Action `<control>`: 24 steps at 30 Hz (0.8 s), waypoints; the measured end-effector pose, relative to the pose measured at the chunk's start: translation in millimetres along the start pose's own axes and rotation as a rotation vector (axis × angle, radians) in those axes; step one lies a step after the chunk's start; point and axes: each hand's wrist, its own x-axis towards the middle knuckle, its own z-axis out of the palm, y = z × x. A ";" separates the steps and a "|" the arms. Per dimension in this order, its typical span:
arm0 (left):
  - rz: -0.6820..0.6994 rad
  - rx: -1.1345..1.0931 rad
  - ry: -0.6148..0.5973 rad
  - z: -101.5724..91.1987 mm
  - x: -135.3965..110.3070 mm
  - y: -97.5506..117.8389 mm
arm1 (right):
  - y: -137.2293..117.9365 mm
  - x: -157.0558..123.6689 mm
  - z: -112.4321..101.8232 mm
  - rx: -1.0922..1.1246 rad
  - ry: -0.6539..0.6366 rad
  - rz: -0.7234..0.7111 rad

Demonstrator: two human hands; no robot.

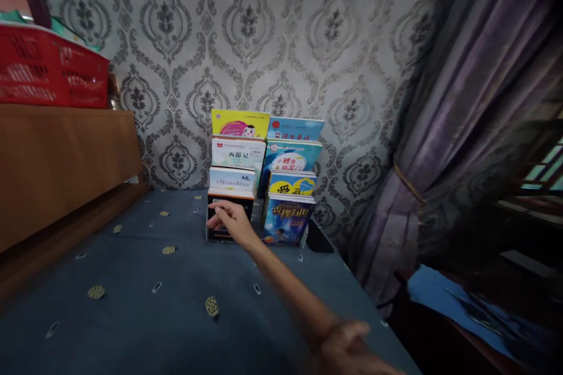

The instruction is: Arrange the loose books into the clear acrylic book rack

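Observation:
My right hand (229, 220) reaches far forward across the bed to a stepped rack of books (264, 187) standing against the wall. Its fingers curl over the top edge of a black book (220, 233) in the front left row, with the thumb on the cover. Beside it, at the front right, stands a blue book with a picture cover (288, 222). Behind these rise several rows of white, yellow and blue books. My forearm (290, 284) runs to the lower edge, where it ends in a blurred patch of skin. I do not see my left hand.
A blue bedspread (132, 293) with small yellow motifs covers the bed. A wooden headboard or shelf (57, 164) on the left carries a red basket (48, 67). A purple curtain (448, 129) hangs on the right, over a blue cloth (444, 299). Patterned wallpaper lies behind.

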 end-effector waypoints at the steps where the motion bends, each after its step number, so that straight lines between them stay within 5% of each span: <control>1: 0.021 -0.005 0.025 3.0 -4.8 -2.1 | 4.4 -6.0 0.8 0.005 -0.044 0.039; 4: 0.116 0.078 0.235 3.7 -25.8 -34.9 | 12.0 -20.5 -7.5 0.037 -0.103 0.140; 8: -0.209 0.179 0.352 -1.0 -45.6 -72.3 | 21.9 -27.0 -16.9 0.135 -0.054 0.245; 10: -0.252 0.143 0.358 3.0 -46.0 -58.4 | 28.6 -27.4 -13.1 0.172 -0.020 0.291; 15: 0.088 0.094 0.290 28.3 -44.6 26.3 | 43.6 -36.8 5.6 0.194 -0.068 0.338; 17: 0.121 0.099 0.314 31.7 -49.7 38.0 | 48.1 -47.4 5.9 0.195 -0.116 0.341; 20: 0.158 0.051 0.319 28.2 -62.2 15.6 | 55.2 -69.1 -6.1 0.175 -0.142 0.345; 24: -0.034 0.057 0.123 24.3 -81.2 -39.4 | 64.1 -102.5 -35.8 0.031 -0.008 0.268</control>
